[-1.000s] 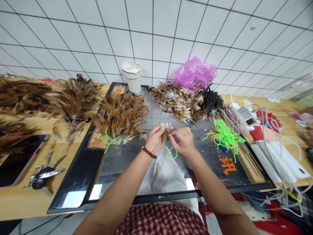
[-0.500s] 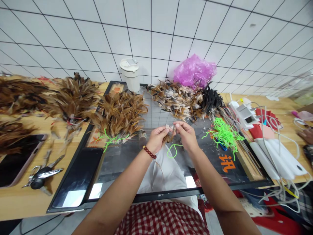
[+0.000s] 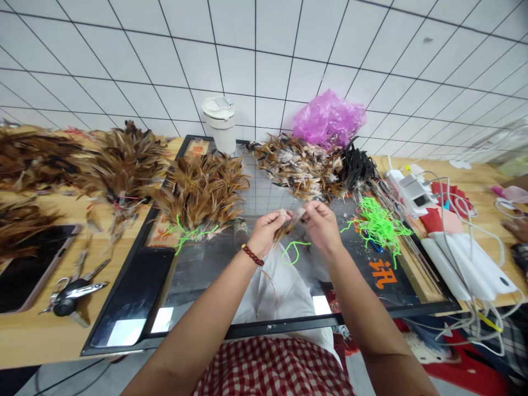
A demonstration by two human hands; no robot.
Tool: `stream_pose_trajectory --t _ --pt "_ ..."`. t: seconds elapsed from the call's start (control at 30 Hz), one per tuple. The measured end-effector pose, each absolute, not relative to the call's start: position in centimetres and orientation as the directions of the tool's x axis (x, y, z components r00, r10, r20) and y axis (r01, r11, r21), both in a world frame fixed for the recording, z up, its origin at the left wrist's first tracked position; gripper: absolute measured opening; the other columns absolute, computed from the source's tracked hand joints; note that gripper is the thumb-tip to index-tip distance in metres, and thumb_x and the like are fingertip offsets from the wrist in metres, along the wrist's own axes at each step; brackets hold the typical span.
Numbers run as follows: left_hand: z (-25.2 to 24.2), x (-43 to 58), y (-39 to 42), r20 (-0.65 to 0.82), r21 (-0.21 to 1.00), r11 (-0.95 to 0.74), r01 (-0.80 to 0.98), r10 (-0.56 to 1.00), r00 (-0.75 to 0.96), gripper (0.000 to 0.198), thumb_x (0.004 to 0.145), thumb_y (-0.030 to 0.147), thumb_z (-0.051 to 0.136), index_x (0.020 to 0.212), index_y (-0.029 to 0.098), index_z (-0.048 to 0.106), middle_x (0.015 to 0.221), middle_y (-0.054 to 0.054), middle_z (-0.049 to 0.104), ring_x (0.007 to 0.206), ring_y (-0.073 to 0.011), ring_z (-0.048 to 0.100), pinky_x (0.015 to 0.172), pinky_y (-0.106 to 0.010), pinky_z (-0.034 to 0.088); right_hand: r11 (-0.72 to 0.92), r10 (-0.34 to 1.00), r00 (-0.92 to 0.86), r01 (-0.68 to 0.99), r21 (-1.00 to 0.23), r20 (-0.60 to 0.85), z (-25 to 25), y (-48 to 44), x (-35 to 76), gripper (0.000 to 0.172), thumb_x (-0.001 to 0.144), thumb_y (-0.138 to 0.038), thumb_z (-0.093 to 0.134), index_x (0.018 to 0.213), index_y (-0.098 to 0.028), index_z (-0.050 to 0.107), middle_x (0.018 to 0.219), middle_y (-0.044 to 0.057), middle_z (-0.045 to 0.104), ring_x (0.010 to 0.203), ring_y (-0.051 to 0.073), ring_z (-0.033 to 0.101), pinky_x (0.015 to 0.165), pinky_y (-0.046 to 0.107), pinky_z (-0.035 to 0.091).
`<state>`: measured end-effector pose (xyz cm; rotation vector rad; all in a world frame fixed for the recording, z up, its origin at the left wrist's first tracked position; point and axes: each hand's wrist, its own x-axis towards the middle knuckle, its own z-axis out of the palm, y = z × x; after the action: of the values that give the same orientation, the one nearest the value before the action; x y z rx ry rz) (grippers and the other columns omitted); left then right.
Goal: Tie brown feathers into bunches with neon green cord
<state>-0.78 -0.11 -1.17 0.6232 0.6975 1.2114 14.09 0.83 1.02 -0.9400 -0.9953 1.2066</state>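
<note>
My left hand [image 3: 267, 230], with a red bead bracelet at the wrist, pinches a small bundle of brown feathers [image 3: 284, 226] above the glass table top [image 3: 214, 269]. My right hand [image 3: 323, 225] is closed on a single feather [image 3: 299, 214] that it holds against the top of the bundle. A neon green cord [image 3: 292, 251] hangs in a loop below the bundle. A fan of brown feathers tied with green cord [image 3: 202, 192] lies to the left of my hands.
A mixed feather pile [image 3: 299, 165] and pink plastic bag [image 3: 329, 118] lie behind. A white cup [image 3: 221, 124] stands at the wall. Green cords [image 3: 379, 225] lie right, a dark phone [image 3: 132, 294] left, keys [image 3: 70, 297], cables and a power strip [image 3: 412, 190].
My right hand has lifted a little and moved right, drawing a feather up to the bundle. The green loop shifted slightly with the bundle.
</note>
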Motion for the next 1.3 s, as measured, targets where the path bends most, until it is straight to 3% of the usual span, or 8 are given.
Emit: stream_pose_trajectory --t 0.1,0.17,0.3,0.43,0.67,0.9,1.13,1.3 --pt "-1.4 -1.0 0.1 -0.107 0.751 0.182 -0.635 0.982 0.155 0.017 0.065 0.029 0.078 0.07 0.013 0.072 0.113 -0.01 0.068 0.107 -0.019 0.06 0.095 -0.03 0.043 0.226 0.963 0.195 -0.199 -0.954 0.188 1.4 1.4 16.2 0.019 0.069 -0.037 0.075 0.07 -0.022 0.063 0.07 -0.002 0.058 0.062 0.01 0.048 0.064 0.026 0.042" --pt "-1.3 -1.2 0.2 -0.116 0.723 0.197 -0.662 0.979 0.165 0.016 0.066 0.028 0.077 0.07 0.013 0.072 0.116 -0.011 0.067 0.111 -0.0207 0.058 0.096 -0.031 0.042 0.242 0.955 0.21 -0.15 -0.959 0.208 1.5 1.6 17.3 0.018 0.068 -0.035 0.075 0.069 -0.021 0.064 0.071 -0.002 0.057 0.064 0.011 0.048 0.065 0.026 0.042" --pt "-0.7 -1.3 0.0 -0.182 0.66 0.293 -0.692 0.956 0.23 0.021 0.064 0.03 0.079 0.071 0.013 0.07 0.1 -0.012 0.071 0.09 -0.0198 0.065 0.084 -0.034 0.048 0.149 0.987 -0.006 -0.295 -0.944 0.158 1.8 1.2 17.5 0.023 0.067 -0.041 0.075 0.063 -0.021 0.063 0.069 -0.001 0.055 0.063 0.012 0.049 0.061 0.027 0.042" --pt "-0.4 -1.2 -0.2 -0.221 0.717 0.355 -0.601 0.932 0.287 0.025 0.06 0.032 0.081 0.07 0.012 0.07 0.071 -0.006 0.07 0.064 -0.0128 0.062 0.068 -0.027 0.049 0.131 0.971 -0.174 -0.183 -0.974 0.163 1.5 0.5 15.3 0.015 0.068 -0.035 0.076 0.067 -0.022 0.07 0.071 0.0 0.057 0.069 0.012 0.053 0.067 0.028 0.044" --pt "-0.7 -0.9 -0.2 -0.157 0.816 0.303 -0.491 0.936 0.316 0.025 0.061 0.035 0.079 0.071 0.012 0.074 0.069 -0.007 0.069 0.072 -0.0143 0.064 0.074 -0.025 0.047 0.191 0.978 -0.085 -0.027 -0.981 0.192 0.6 0.4 13.6 0.015 0.07 -0.036 0.074 0.07 -0.022 0.071 0.073 0.0 0.057 0.057 0.01 0.052 0.057 0.028 0.046" --pt "-1.1 -1.0 -0.2 -0.18 0.849 0.3 -0.435 0.938 0.296 0.025 0.06 0.035 0.079 0.071 0.013 0.074 0.07 -0.005 0.07 0.065 -0.0124 0.059 0.067 -0.025 0.044 0.317 0.948 -0.079 0.141 -0.938 0.309 0.8 0.1 13.6 0.008 0.073 -0.032 0.073 0.074 -0.025 0.073 0.075 0.001 0.06 0.07 0.013 0.055 0.062 0.028 0.046" --pt "-1.3 -1.1 -0.1 -0.117 0.899 0.226 -0.374 0.949 0.292 0.025 0.067 0.039 0.075 0.07 0.014 0.074 0.077 -0.008 0.071 0.078 -0.0159 0.062 0.077 -0.026 0.045 0.221 0.975 -0.022 0.091 -0.971 0.22 0.3 0.7 14.1 0.015 0.08 -0.036 0.065 0.088 -0.025 0.073 0.088 0.001 0.065 0.086 0.015 0.059 0.084 0.031 0.045" --pt "-1.4 -1.2 -0.1 -0.11 0.908 0.224 -0.355 0.943 0.313 0.023 0.067 0.037 0.074 0.066 0.014 0.073 0.071 -0.007 0.069 0.067 -0.0132 0.058 0.07 -0.025 0.044 0.129 0.965 -0.228 -0.008 -0.992 0.127 0.6 0.4 14.0 0.026 0.079 -0.04 0.066 0.098 -0.023 0.071 0.076 -0.002 0.058 0.061 0.009 0.054 0.065 0.028 0.045"
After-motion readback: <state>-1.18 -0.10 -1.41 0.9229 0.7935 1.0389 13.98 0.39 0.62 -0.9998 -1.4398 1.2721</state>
